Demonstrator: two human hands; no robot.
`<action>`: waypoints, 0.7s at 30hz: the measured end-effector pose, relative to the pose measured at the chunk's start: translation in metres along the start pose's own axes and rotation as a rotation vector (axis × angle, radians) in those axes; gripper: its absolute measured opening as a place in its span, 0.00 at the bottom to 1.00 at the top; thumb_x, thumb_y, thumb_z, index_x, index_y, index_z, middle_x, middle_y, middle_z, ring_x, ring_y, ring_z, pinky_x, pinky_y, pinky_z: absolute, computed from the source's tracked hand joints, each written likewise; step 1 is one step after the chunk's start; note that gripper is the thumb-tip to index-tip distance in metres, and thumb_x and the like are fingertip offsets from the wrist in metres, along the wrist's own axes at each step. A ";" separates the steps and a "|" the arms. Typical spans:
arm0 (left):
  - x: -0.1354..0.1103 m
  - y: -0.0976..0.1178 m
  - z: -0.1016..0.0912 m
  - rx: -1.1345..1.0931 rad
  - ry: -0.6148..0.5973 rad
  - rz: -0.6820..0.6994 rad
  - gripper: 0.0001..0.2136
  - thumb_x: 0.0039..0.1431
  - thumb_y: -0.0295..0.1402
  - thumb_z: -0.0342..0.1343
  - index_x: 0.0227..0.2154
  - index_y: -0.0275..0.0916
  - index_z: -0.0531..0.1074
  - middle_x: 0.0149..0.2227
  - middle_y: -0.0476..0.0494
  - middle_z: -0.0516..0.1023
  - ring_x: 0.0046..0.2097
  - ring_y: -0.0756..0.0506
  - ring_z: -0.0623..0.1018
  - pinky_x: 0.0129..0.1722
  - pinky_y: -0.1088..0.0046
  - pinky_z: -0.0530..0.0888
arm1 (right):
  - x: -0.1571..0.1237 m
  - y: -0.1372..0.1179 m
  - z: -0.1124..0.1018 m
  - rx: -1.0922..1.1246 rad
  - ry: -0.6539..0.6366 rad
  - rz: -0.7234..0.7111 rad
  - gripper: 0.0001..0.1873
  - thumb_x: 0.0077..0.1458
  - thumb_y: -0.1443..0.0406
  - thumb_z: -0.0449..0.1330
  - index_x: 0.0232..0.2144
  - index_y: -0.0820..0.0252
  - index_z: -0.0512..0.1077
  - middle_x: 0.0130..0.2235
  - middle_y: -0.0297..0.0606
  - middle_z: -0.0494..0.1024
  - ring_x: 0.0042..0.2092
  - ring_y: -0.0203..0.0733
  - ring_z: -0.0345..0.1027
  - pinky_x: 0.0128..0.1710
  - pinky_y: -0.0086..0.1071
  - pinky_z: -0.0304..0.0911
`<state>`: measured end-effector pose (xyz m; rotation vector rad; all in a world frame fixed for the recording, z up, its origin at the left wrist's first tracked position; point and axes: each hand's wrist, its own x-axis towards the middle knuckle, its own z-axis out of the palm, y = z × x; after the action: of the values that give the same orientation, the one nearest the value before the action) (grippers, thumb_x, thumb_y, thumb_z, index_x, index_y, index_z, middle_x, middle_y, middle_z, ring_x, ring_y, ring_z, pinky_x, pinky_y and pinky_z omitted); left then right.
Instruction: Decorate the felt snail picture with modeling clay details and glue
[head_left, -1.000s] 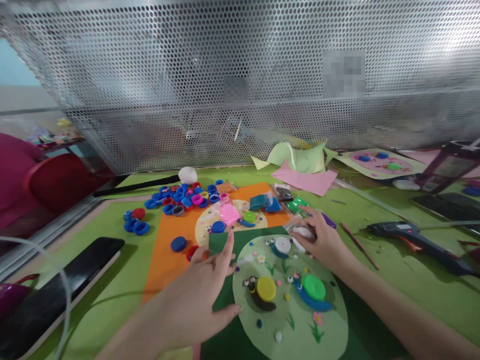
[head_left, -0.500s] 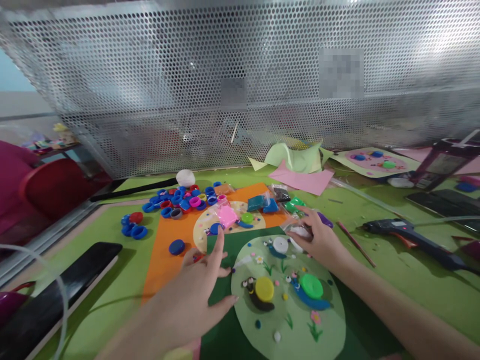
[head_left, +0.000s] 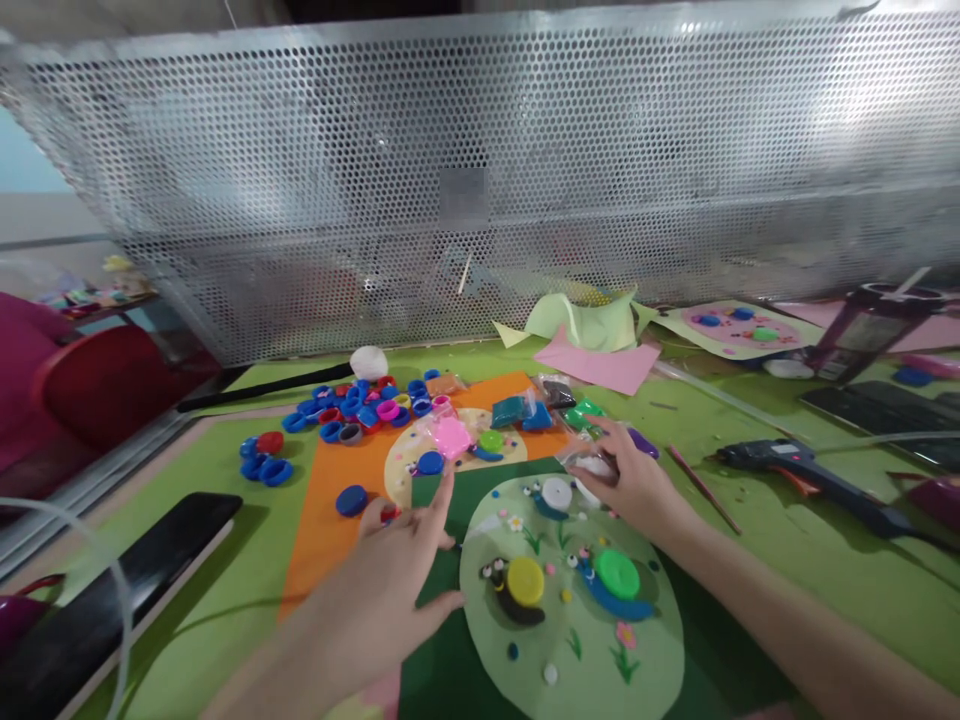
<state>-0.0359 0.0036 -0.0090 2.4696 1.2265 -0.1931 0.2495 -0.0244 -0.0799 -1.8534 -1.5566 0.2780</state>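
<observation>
My left hand (head_left: 409, 565) hovers over the left edge of the dark green sheet (head_left: 435, 640), index finger stretched out and thumb spread. A bit of red shows by its curled fingers; what it is I cannot make out. My right hand (head_left: 637, 480) has its thumb and fingers around a clear packet of white clay (head_left: 596, 464), at the top of the pale green paper oval (head_left: 510, 690). On that oval are clay snails with bottle-cap shells: yellow (head_left: 526, 582), green (head_left: 618, 575) and white (head_left: 556, 493). Small clay flowers and dots surround them.
Loose bottle caps (head_left: 352, 405) lie at back left, with clay packets (head_left: 510, 412) beside a cream oval (head_left: 397, 470) on orange paper. A glue gun (head_left: 795, 465) and a pencil (head_left: 705, 488) rest at right. A black phone-like slab (head_left: 165, 560) lies left; a perforated metal panel (head_left: 337, 200) stands behind.
The view has shifted slightly. My left index finger sits a little lower, clear of the blue cap on the cream oval. My right hand stays at the white clay packet.
</observation>
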 end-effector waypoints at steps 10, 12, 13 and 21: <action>0.015 0.005 0.006 0.226 0.132 0.068 0.28 0.57 0.28 0.53 0.61 0.40 0.54 0.35 0.44 0.77 0.40 0.41 0.74 0.45 0.60 0.64 | 0.001 -0.002 -0.004 0.010 0.009 -0.038 0.31 0.52 0.54 0.56 0.55 0.59 0.56 0.30 0.32 0.73 0.24 0.40 0.68 0.25 0.32 0.61; 0.016 0.004 0.007 0.250 0.149 0.064 0.24 0.57 0.29 0.54 0.57 0.41 0.62 0.35 0.43 0.77 0.39 0.40 0.74 0.44 0.59 0.64 | 0.001 -0.002 -0.008 0.009 0.020 -0.042 0.30 0.51 0.54 0.56 0.54 0.58 0.56 0.30 0.32 0.72 0.25 0.40 0.68 0.25 0.32 0.61; 0.017 0.004 0.007 0.255 0.159 0.067 0.21 0.57 0.29 0.55 0.54 0.42 0.66 0.36 0.43 0.77 0.39 0.40 0.74 0.44 0.58 0.64 | 0.001 -0.003 -0.010 0.009 0.025 -0.044 0.30 0.52 0.54 0.56 0.54 0.59 0.56 0.30 0.32 0.72 0.26 0.41 0.69 0.25 0.31 0.62; 0.019 0.001 0.021 0.258 0.354 0.154 0.09 0.57 0.26 0.53 0.29 0.42 0.78 0.31 0.44 0.78 0.37 0.40 0.74 0.40 0.58 0.61 | 0.006 0.004 -0.033 -0.062 0.110 -0.002 0.28 0.55 0.59 0.55 0.54 0.65 0.55 0.29 0.33 0.72 0.29 0.41 0.69 0.27 0.32 0.63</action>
<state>-0.0230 0.0086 -0.0337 2.9021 1.1992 0.1435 0.2727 -0.0311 -0.0568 -1.8823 -1.5070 0.1253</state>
